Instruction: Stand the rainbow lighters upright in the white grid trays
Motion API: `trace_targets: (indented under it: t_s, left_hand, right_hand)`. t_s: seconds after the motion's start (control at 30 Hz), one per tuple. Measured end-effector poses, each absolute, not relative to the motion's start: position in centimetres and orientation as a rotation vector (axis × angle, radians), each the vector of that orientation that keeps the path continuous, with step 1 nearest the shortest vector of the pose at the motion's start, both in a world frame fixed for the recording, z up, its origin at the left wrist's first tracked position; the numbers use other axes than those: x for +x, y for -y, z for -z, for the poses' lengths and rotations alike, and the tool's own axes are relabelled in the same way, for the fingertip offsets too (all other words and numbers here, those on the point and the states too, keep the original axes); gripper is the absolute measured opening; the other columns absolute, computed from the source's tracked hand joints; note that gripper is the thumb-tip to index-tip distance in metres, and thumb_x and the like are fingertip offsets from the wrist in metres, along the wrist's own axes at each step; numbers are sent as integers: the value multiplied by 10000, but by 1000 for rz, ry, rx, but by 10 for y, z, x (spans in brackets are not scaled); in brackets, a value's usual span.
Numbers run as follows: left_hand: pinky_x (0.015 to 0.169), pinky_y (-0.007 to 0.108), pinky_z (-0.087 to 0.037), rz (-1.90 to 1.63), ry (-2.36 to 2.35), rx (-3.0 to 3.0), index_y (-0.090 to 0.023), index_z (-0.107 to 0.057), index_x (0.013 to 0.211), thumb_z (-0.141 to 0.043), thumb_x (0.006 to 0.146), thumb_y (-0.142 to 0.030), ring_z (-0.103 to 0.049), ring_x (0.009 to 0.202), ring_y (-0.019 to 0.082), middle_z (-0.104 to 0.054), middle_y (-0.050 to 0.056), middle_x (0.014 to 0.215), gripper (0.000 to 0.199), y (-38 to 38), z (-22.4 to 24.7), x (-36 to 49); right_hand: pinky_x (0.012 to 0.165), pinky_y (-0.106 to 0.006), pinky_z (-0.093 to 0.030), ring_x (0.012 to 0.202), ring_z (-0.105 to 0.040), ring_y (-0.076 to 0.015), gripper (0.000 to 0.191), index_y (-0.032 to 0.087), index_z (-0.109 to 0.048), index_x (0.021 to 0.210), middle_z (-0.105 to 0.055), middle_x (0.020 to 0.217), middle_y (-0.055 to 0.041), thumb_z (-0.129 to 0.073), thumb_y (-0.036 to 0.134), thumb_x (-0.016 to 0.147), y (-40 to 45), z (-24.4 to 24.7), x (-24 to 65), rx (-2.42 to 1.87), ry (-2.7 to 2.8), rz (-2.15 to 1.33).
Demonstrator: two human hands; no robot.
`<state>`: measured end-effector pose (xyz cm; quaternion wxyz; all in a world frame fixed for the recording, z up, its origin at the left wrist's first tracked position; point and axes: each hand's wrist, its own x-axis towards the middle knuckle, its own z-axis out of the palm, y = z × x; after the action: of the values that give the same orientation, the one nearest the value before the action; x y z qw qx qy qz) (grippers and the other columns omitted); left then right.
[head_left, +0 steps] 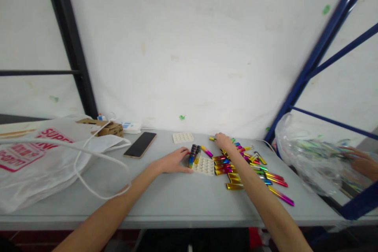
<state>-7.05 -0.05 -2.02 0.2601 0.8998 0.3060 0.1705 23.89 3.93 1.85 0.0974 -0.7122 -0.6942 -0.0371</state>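
L hand [177,160] of the person wearing the cam is at the centre of a grey worktop [177,201], just left of a small white tray w/ rows of round cells [204,166]. A tight group of shiny, dark-topped sticks [194,155] stands upright at the tray's L end; the other visible cells hold nothing. L thumb and fingers are spread apart, thumb by the tray's near edge, fingers by the group's far side; can't tell how firmly they press.

R hand [223,142] reaches to the far side of a loose pile of metallic sticks [223,166] in gold, red, blue, green & purple, lying flat right of the tray. A short gold stick [212,139] shows at its fingertips; can't tell if the fingers are clamped on it. One purple-and-gold stick [207,151] lies between group and pile.

Behind the tray, near the wall [206,47]: a second white tray [183,138]. Further left: a dark-screened phone [140,145], a cardboard box [113,129], and a white plastic bag w/ red print [32,165], a white cable [97,195] looping over it. Far R, past a blue metal post [304,71]: a clear plastic bag [310,161] & another person's hand [362,163], blurred.
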Motion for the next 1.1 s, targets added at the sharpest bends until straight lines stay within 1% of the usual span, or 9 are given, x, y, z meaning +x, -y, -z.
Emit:
trace_targets:
  t_s: [0.1, 0.2, 0.37, 0.5, 0.63, 0.8, 0.93, 1.0, 1.1]
  left_hand:
    - [1275, 478, -397, -473, -820, 2420, -182, -577, 1499, -860, 815, -602, -555, 1434, 380, -552, 185, 1577, 851, 0, 21, -70]
    - [1266, 478, -408, -470, -815, 2428, -195, -578, 1496, -859, 820, -601, -562, 1427, 384, -555, 179, 1576, 838, -1, 22, -70]
    - [1249, 492, -428, -482, -815, 2443, -182, -597, 1459, -859, 814, -621, -575, 1407, 396, -571, 185, 1551, 823, -1, 22, -71]
    - [1246, 502, -429, -509, -798, 2433, -188, -590, 1463, -859, 818, -628, -582, 1397, 381, -574, 184, 1549, 826, 1, 21, -71]
    - [1269, 506, -398, -468, -816, 2435, -161, -584, 1472, -861, 833, -587, -556, 1428, 382, -550, 203, 1570, 817, 3, 18, -70]
    - [1260, 503, -409, -484, -815, 2461, -159, -598, 1459, -854, 839, -597, -556, 1426, 389, -561, 202, 1563, 802, 3, 17, -70]
    - [1256, 487, -422, -501, -820, 2469, -184, -624, 1434, -854, 829, -624, -568, 1413, 390, -580, 176, 1551, 782, 3, 17, -70]
    - [1256, 480, -423, -496, -816, 2472, -201, -621, 1439, -848, 835, -630, -566, 1415, 383, -582, 163, 1550, 775, 4, 16, -70]
    - [1247, 491, -431, -492, -808, 2472, -198, -619, 1441, -846, 839, -619, -566, 1408, 386, -585, 166, 1542, 769, 4, 15, -70]
  right_hand:
    - [1067, -489, -493, 1236, -712, -358, 337, 81, -727, 1197, -743, 1273, -291, -429, 51, 1042, -41, -12, 233, -2148, 2038, 127]
    - [1040, -453, -492, 1181, -732, -331, 291, 106, -682, 1280, -771, 1220, -261, -477, 127, 1074, -36, -15, 235, -2103, 2043, 132]
    - [791, -308, -521, 828, -722, -217, 344, 184, -673, 1318, -790, 924, -76, -572, 407, 1076, -21, -27, 252, -1765, 2021, -75]
    - [610, -302, -471, 591, -555, -182, 565, 173, -716, 1171, -618, 654, 24, -660, 680, 927, -5, -26, 251, -1287, 1726, -489]
    - [638, -308, -521, 659, -549, -176, 613, 203, -650, 863, -571, 690, 6, -699, 813, 840, 7, -18, 234, -1157, 1457, -741]
    - [695, -341, -606, 730, -635, -181, 657, 242, -577, 974, -664, 877, -30, -646, 880, 836, 16, -13, 210, -987, 1365, -1042]
    - [460, -245, -391, 459, -370, -104, 678, 263, -532, 1015, -426, 626, 100, -654, 894, 802, 20, -15, 195, -925, 1370, -1104]
    - [410, -225, -243, 431, -232, -89, 683, 269, -489, 902, -274, 584, 127, -622, 928, 788, 22, -14, 189, -958, 1358, -1136]
    - [408, -227, -148, 438, -180, -80, 722, 275, -368, 738, -213, 563, 120, -574, 965, 791, 24, -10, 184, -1026, 1338, -1133]
